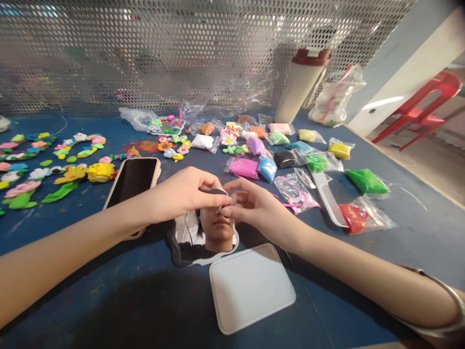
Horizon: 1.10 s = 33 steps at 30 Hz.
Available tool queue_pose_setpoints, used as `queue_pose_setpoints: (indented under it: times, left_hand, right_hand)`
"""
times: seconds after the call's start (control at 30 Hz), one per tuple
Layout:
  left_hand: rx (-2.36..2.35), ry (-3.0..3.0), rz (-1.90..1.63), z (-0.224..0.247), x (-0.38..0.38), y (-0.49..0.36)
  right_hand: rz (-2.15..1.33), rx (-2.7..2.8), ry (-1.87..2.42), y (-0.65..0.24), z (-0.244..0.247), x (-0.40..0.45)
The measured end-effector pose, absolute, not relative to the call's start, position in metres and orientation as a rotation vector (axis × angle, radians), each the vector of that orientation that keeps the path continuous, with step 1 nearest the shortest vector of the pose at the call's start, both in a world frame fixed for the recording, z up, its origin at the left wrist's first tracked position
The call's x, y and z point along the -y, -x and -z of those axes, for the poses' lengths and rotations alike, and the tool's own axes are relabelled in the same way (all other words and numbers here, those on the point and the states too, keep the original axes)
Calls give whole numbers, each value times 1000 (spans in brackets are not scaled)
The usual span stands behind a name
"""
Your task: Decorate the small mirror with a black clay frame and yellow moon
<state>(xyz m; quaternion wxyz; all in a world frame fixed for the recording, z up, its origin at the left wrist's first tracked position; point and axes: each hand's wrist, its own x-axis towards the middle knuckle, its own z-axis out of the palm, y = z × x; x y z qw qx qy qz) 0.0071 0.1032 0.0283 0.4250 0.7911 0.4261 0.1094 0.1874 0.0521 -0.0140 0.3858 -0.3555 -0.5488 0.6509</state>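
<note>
The left hand and right hand meet above a small mirror lying on the blue bench, each grip pinched nearly closed (anything held there is hidden). A smartphone lies just beside the left hand, bagged modelling clay further right.

Left hand, right hand, fingertips meeting

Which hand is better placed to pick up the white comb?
Probably the right hand: it is nearer the white comb, on that side of the mirror, while the left hand lies farther off, fingertips on the mirror's top edge.
</note>
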Motion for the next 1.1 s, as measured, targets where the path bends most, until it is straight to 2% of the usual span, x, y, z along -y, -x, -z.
queue_pose_setpoints:
  times: [0.53, 0.83, 1.1]
  left_hand:
    - [-1085, -1952, -299, -28, -102, -7]
    - [-1092, -1916, -307, -32, -101, -8]
    - [-1110, -1759, -388, -40, -100, -7]
  right_hand:
    - [-1777, 1275, 905, -185, 13, -45]
    - [-1703, 1335, 872, -189, 19, -40]
    - [-1971, 928, 703, -192, 13, -40]
